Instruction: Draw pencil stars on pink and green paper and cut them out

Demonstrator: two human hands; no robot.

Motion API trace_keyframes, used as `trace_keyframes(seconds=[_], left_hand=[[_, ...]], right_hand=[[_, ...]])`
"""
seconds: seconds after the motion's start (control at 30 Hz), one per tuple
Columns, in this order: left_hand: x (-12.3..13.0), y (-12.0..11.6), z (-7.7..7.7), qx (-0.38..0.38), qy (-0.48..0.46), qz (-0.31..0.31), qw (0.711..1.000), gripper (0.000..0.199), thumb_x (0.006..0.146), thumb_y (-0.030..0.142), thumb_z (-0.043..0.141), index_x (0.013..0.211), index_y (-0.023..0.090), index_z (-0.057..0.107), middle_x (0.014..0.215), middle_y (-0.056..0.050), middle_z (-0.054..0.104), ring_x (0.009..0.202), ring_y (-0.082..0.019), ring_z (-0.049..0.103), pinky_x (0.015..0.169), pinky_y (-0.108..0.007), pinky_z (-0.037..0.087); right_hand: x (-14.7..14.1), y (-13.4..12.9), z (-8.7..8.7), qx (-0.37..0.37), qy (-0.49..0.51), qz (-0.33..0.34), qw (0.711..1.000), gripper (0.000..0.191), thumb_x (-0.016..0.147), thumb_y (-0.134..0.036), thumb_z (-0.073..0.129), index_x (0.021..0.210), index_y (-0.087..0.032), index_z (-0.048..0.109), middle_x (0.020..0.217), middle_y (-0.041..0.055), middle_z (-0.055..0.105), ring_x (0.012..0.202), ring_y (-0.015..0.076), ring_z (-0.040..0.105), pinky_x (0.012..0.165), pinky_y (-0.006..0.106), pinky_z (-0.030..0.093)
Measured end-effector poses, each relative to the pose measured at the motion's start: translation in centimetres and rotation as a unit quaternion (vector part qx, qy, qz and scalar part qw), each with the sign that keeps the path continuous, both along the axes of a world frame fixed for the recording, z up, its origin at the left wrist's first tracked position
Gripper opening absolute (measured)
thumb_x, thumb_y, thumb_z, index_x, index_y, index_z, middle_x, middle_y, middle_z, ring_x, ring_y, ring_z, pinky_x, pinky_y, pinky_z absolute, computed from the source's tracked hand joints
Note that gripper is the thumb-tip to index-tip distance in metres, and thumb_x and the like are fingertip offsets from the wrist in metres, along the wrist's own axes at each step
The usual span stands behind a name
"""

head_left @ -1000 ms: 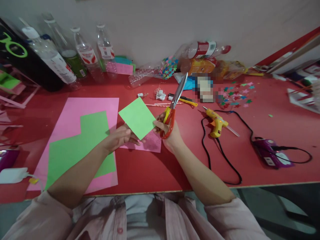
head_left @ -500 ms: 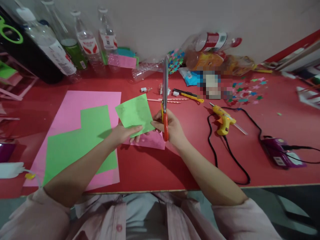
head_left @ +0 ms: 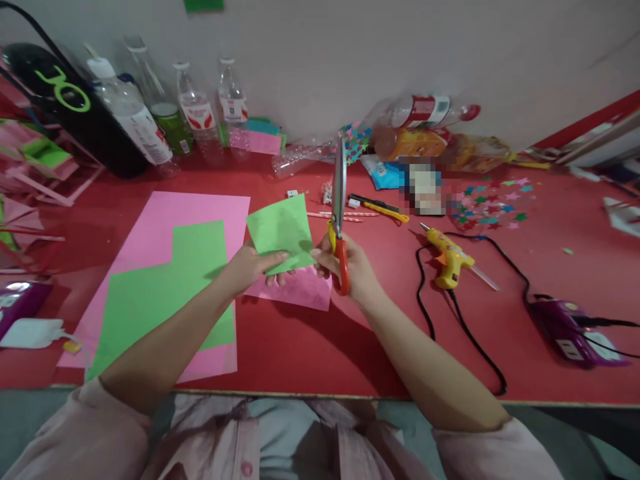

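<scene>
A small green paper square [head_left: 281,229] is pinched in my left hand [head_left: 255,265], thumb on top and fingers beneath. My right hand [head_left: 357,267] grips scissors [head_left: 341,200] by their orange and yellow handles, blades pointing up and away. The thumb of that hand comes close to the square's right corner; whether it touches is hard to tell. Under my hands a piece of pink paper [head_left: 295,292] lies on the table. To the left, a larger notched green sheet [head_left: 160,293] rests on a big pink sheet [head_left: 205,207].
On the right lie a yellow glue gun [head_left: 450,260] with a black cord and a purple power strip [head_left: 570,333]. A yellow cutter [head_left: 385,210] is behind my right hand. Plastic bottles [head_left: 197,113] line the wall. Pink and green paper models [head_left: 43,157] stand at far left.
The whole scene sits lower and slightly right as the head view tilts up. Both hands keep their holds on the green square and the scissors; the square's tilt has lessened slightly.
</scene>
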State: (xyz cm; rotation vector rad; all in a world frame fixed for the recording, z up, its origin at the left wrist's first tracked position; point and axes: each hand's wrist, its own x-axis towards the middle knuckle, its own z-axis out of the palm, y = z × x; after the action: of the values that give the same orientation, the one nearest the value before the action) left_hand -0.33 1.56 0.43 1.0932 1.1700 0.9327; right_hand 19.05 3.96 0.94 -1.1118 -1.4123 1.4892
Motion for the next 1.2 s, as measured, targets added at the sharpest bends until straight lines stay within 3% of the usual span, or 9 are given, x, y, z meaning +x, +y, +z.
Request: trace_keyframes(seconds=[0.13,0.23,0.37,0.47,0.63,0.97,1.2], left_hand=[[-1.2,0.5,-0.7,0.058,-0.060,0.127,0.988,0.020,0.077,0.032,0.069,0.067,0.015,0.063,0.052,0.000,0.062,0.045,-0.013,0.056,0.043,-0.024,0.041],[-2.1,0.8,-0.4,0.084,-0.079,0.194,0.974,0.018,0.079,0.031,0.068,0.069,0.016,0.064,0.054,0.001,0.062,0.048,-0.011,0.056,0.045,-0.023,0.040],[-2.0,0.8,-0.1,0.096,-0.104,0.247,0.959,0.015,0.079,0.030,0.068,0.074,0.016,0.065,0.065,0.000,0.067,0.054,-0.011,0.061,0.050,-0.023,0.045],[-1.4,0.6,-0.2,0.105,-0.117,0.241,0.958,0.015,0.079,0.029,0.069,0.074,0.014,0.066,0.063,-0.001,0.068,0.054,-0.012,0.062,0.050,-0.024,0.047],[-0.8,0.1,-0.1,0.112,-0.086,0.214,0.967,0.020,0.081,0.033,0.069,0.075,0.014,0.069,0.068,-0.005,0.072,0.060,-0.017,0.069,0.051,-0.026,0.050],[-0.5,-0.1,0.0,0.115,-0.103,0.196,0.969,0.027,0.081,0.038,0.070,0.078,0.011,0.071,0.075,-0.009,0.076,0.064,-0.021,0.072,0.049,-0.026,0.053],[-0.7,0.0,-0.2,0.121,-0.112,0.186,0.969,0.025,0.082,0.036,0.069,0.085,0.011,0.072,0.077,-0.009,0.076,0.063,-0.020,0.073,0.048,-0.025,0.053]], right_hand=[[2.0,0.7,0.8,0.038,-0.132,0.081,0.987,0.043,0.073,-0.057,0.070,0.071,-0.023,0.043,0.062,-0.0046,0.046,0.056,0.0110,0.044,0.055,0.028,0.037],[3.2,1.0,1.7,0.050,-0.240,0.163,0.956,0.045,0.070,-0.060,0.071,0.074,-0.022,0.049,0.070,-0.0015,0.051,0.064,0.0138,0.046,0.060,0.029,0.038],[3.3,0.5,2.2,0.041,-0.332,0.228,0.914,0.048,0.079,-0.067,0.057,0.070,-0.021,0.046,0.066,-0.0025,0.044,0.061,0.0124,0.040,0.057,0.027,0.033],[2.6,0.0,2.2,0.031,-0.356,0.245,0.901,0.053,0.078,-0.071,0.056,0.069,-0.021,0.043,0.066,-0.0032,0.042,0.061,0.0113,0.037,0.056,0.026,0.031],[1.6,-0.7,1.7,0.004,-0.314,0.246,0.917,0.058,0.077,-0.078,0.049,0.067,-0.022,0.038,0.063,-0.0049,0.034,0.059,0.0100,0.031,0.054,0.025,0.027],[1.3,-0.7,0.0,0.002,-0.256,0.260,0.931,0.058,0.080,-0.078,0.045,0.070,-0.021,0.041,0.061,-0.0039,0.041,0.058,0.0110,0.039,0.054,0.025,0.032],[1.3,-0.8,-0.2,0.001,-0.261,0.253,0.932,0.054,0.082,-0.074,0.046,0.070,-0.022,0.041,0.059,-0.0040,0.042,0.057,0.0112,0.040,0.054,0.025,0.033]])
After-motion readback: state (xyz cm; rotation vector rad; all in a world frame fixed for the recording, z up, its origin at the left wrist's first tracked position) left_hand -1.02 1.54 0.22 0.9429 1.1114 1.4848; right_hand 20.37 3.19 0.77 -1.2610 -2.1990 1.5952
